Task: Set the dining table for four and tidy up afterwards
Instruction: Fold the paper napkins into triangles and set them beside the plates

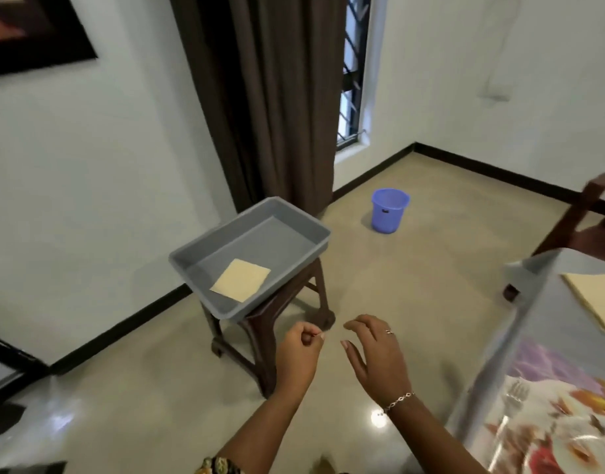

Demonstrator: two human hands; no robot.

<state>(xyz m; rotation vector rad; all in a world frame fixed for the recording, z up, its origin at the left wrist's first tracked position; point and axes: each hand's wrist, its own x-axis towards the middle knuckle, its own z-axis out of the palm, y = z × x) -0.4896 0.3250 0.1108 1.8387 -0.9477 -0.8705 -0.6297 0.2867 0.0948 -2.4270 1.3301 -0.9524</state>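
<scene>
At 4 o'clock the table (547, 323) is blurred and runs off the right edge — its napkin (593, 295) at 3 is cut there too, and the chair (568, 224) above it is smeared, half out. Whether the curled left hand (299, 343) pinches anything is too small to tell.

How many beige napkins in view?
2. One napkin in the grey tray on the stool; the other napkin on the table, far right, cropped. More may be hidden.
</scene>
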